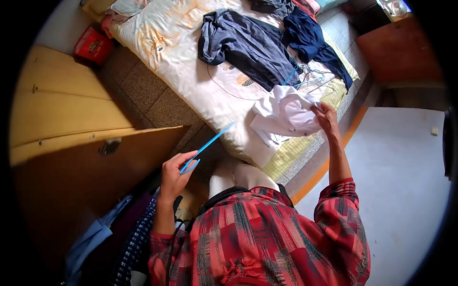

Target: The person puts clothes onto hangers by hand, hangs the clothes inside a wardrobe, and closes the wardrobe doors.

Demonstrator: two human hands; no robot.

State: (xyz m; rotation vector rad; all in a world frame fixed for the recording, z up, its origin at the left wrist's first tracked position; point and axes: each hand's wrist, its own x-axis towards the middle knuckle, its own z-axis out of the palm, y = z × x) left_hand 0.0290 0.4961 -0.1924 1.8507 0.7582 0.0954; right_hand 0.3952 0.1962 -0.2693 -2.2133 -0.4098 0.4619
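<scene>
My left hand (177, 172) is closed around a blue clothes hanger (212, 141), whose long bar points up toward the bed. In my right hand (325, 117) I grip the edge of a white shirt (281, 114). The shirt is bunched up, and its lower part hangs over or rests on the corner of the bed; I cannot tell which. Just behind the shirt, several blue hangers (310, 78) lie in a tangle on the bed. A dark grey garment (248, 45) is spread beyond them, with a navy garment (307, 35) beside it.
The bed (181, 71) has a patterned light sheet. At left stands a wooden wardrobe (71, 90) with an open door (90, 176); clothes (136, 233) hang below it. A red box (93, 45) sits on the floor at back left. A white panel (391, 176) is at right.
</scene>
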